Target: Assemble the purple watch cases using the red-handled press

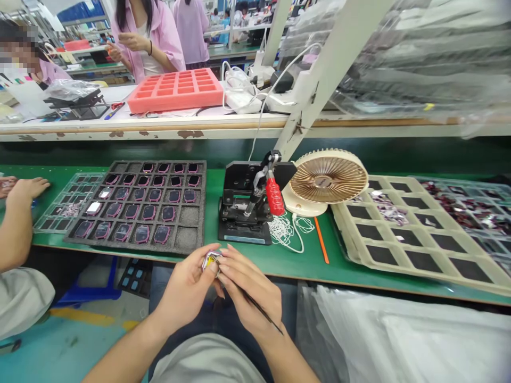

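Just in front of the bench edge, my left hand (186,290) is closed on a small watch case (211,259), with pale and yellow parts showing. Most of the case is covered by my fingers. My right hand (255,292) meets it from the other side, its fingers wrapped round a thin black tool (261,309) that looks like tweezers; the working tip is hidden. Beyond my hands lies a grey foam tray (189,236) with many square watch faces (142,234) in purple frames. A black clamp fixture (243,213) with a red handle (274,196) stands to its right.
A beige fan (323,178) and coiled white cable (285,231) stand by the fixture. An orange stick (321,240) lies near a cream divided tray (399,252) of small parts. A co-worker's hand (32,187) is at left. A shelf (159,129) crosses above, with a slanted post (319,85).
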### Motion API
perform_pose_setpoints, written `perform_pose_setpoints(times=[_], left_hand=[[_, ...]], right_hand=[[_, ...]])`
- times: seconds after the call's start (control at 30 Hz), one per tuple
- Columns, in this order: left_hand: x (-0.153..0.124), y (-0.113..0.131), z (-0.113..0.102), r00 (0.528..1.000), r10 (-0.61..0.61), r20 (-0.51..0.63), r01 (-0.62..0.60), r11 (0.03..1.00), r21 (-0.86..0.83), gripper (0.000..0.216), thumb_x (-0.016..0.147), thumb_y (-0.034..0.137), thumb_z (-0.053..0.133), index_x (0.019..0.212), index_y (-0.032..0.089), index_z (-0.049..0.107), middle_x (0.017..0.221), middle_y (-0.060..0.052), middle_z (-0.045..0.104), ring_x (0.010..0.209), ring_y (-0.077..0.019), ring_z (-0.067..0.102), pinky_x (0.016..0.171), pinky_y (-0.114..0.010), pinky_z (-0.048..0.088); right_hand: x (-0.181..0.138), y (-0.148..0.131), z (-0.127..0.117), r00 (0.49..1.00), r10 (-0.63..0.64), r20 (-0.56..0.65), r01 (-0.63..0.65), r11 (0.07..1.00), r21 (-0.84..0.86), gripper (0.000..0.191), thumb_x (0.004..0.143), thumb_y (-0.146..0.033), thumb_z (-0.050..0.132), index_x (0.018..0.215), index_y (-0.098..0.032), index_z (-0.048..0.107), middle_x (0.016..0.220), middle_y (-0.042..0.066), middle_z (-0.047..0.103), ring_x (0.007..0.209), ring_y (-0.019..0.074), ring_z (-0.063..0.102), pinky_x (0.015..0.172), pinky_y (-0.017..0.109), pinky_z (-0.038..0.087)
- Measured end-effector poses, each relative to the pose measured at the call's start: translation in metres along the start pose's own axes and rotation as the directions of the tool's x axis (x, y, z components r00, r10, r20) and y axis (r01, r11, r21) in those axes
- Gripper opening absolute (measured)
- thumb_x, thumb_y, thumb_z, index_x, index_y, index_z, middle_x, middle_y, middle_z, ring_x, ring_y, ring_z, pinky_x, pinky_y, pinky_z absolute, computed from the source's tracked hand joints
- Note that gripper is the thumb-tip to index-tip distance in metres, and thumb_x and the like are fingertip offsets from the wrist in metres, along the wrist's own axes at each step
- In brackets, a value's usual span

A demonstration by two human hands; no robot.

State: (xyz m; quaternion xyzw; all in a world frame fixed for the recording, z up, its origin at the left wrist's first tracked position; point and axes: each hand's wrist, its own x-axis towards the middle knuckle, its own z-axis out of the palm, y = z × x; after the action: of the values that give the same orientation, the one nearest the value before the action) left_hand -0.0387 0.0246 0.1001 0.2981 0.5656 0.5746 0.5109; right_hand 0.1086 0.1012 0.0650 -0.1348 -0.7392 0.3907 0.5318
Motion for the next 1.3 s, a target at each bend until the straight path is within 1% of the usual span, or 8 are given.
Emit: perform_pose_setpoints(times=[0.4, 0.6, 0.83, 1.0, 1.1, 1.17, 1.23, 1.3], left_hand=[[-0.002, -0.01, -0.003, 0.999, 0.001, -0.052, 0.006, 0.991, 0.135, 0.046, 0.098, 0.04, 0.07, 0.141, 0.024, 0.068, 0.124, -0.009, 0.079, 0.098, -0.0205, 0.076, 0.089, -0.032, 0.063], [0.002, -0.006, 0.001, 0.996, -0.089, -0.025, 0.086, 0.993, -0.084, 0.057, 0.09, 0.043, 0.081, 0.139, 0.017, 0.068, 0.118, -0.013, 0.079, 0.099, -0.0232, 0.075, 0.087, -0.032, 0.063], [0.005, -0.007, -0.002, 0.969, -0.127, 0.21, 0.202, 0.9, -0.387, 0.035, 0.098, 0.03, 0.073, 0.13, 0.015, 0.073, 0.117, -0.014, 0.076, 0.087, -0.0197, 0.073, 0.081, -0.034, 0.062], [0.013, -0.01, 0.001, 0.971, -0.158, 0.179, 0.223, 0.872, -0.436, 0.034, 0.099, 0.023, 0.071, 0.13, 0.011, 0.07, 0.124, -0.021, 0.075, 0.095, -0.027, 0.077, 0.08, -0.036, 0.062], [0.015, -0.012, 0.004, 0.969, -0.178, 0.17, 0.234, 0.882, -0.408, 0.038, 0.098, 0.025, 0.072, 0.134, 0.012, 0.067, 0.13, -0.024, 0.073, 0.097, -0.0306, 0.077, 0.075, -0.037, 0.062], [0.015, -0.014, 0.004, 0.963, -0.205, 0.175, 0.259, 0.883, -0.392, 0.04, 0.098, 0.026, 0.072, 0.135, 0.013, 0.066, 0.135, -0.026, 0.071, 0.095, -0.0307, 0.077, 0.069, -0.035, 0.061], [0.014, -0.017, 0.004, 0.949, -0.244, 0.2, 0.304, 0.875, -0.376, 0.04, 0.097, 0.027, 0.074, 0.134, 0.013, 0.067, 0.138, -0.026, 0.069, 0.093, -0.03, 0.077, 0.065, -0.033, 0.058], [0.014, -0.021, 0.004, 0.936, -0.267, 0.23, 0.337, 0.871, -0.358, 0.039, 0.096, 0.028, 0.075, 0.132, 0.013, 0.068, 0.139, -0.026, 0.069, 0.092, -0.0291, 0.077, 0.064, -0.032, 0.057]], right_hand=[[-0.002, 0.003, 0.001, 0.999, -0.011, 0.033, 0.012, 0.999, -0.034, 0.049, 0.094, -0.001, 0.07, 0.134, -0.03, 0.074, 0.127, 0.006, 0.077, 0.125, 0.0288, 0.071, 0.108, 0.054, 0.061], [-0.012, 0.013, 0.005, 0.996, -0.086, -0.027, 0.085, 0.996, -0.023, 0.051, 0.094, 0.001, 0.068, 0.135, -0.029, 0.073, 0.129, 0.007, 0.076, 0.126, 0.0298, 0.07, 0.107, 0.056, 0.061], [-0.026, 0.019, 0.008, 0.984, 0.041, -0.173, -0.033, 0.998, 0.047, 0.046, 0.092, 0.002, 0.07, 0.125, -0.029, 0.078, 0.123, 0.007, 0.079, 0.119, 0.0304, 0.074, 0.105, 0.056, 0.061], [-0.035, 0.02, 0.003, 0.862, 0.242, -0.446, -0.171, 0.966, 0.195, 0.029, 0.096, -0.009, 0.072, 0.114, -0.029, 0.082, 0.117, 0.006, 0.081, 0.109, 0.0297, 0.078, 0.1, 0.055, 0.064], [-0.024, 0.029, -0.02, 0.685, 0.283, -0.671, -0.297, 0.95, 0.097, 0.018, 0.096, -0.023, 0.077, 0.112, -0.023, 0.083, 0.114, 0.009, 0.081, 0.103, 0.0299, 0.08, 0.101, 0.054, 0.063], [-0.009, 0.043, -0.043, 0.565, 0.201, -0.8, -0.383, 0.923, -0.038, 0.023, 0.095, -0.031, 0.078, 0.113, -0.018, 0.082, 0.113, 0.012, 0.081, 0.103, 0.0297, 0.079, 0.102, 0.051, 0.062], [0.007, 0.059, -0.068, 0.552, 0.134, -0.823, -0.456, 0.875, -0.163, 0.028, 0.093, -0.037, 0.079, 0.11, -0.015, 0.083, 0.111, 0.013, 0.081, 0.103, 0.0292, 0.079, 0.103, 0.048, 0.061], [0.017, 0.072, -0.087, 0.609, 0.168, -0.775, -0.522, 0.821, -0.232, 0.03, 0.091, -0.041, 0.079, 0.105, -0.015, 0.084, 0.107, 0.012, 0.082, 0.101, 0.0285, 0.078, 0.101, 0.045, 0.061]])
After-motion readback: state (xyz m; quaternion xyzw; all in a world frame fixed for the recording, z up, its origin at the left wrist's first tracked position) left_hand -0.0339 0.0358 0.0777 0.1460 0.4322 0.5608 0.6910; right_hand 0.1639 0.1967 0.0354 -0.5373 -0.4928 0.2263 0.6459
